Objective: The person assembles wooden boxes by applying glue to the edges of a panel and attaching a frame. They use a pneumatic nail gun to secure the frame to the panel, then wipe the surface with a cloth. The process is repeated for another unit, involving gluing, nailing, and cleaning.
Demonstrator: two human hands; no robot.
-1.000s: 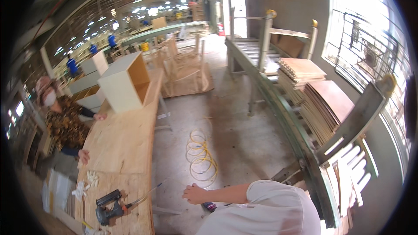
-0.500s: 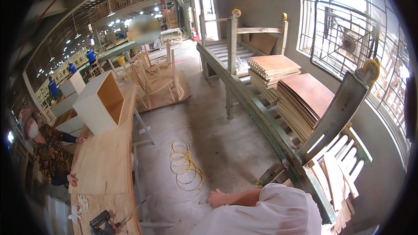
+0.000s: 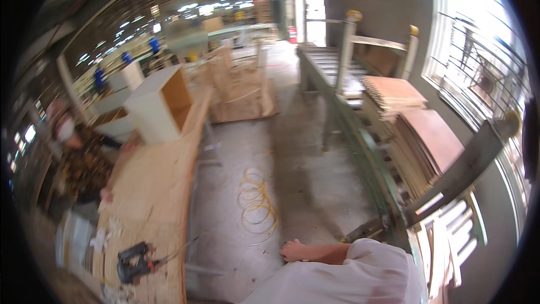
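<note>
My right hand (image 3: 292,251) is in front of my body at the lower middle, over the concrete floor. Its fingers look curled in, and whatever they might hold is hidden. The forearm comes out of a pale, loose sleeve (image 3: 377,253). My left hand is out of view. To the left, a black nail gun (image 3: 131,263) lies on the near end of a wooden workbench (image 3: 163,183), with a hose running off it. Beyond my hand, a coiled yellow air hose (image 3: 260,205) rests on the floor. A white box-shaped cabinet (image 3: 152,107) stands open-sided on the bench.
Across the bench, a person (image 3: 84,160) in a patterned top rests both hands near its edge. On the right, a green-framed roller conveyor (image 3: 360,141) carries stacked brown panels (image 3: 430,141). Wooden chair frames (image 3: 233,79) stand farther back.
The whole view has swung left, so the bench, cabinet and conveyor sit farther right; the picture is blurrier. My right hand stays low in front of me. The nail gun shows more fully.
</note>
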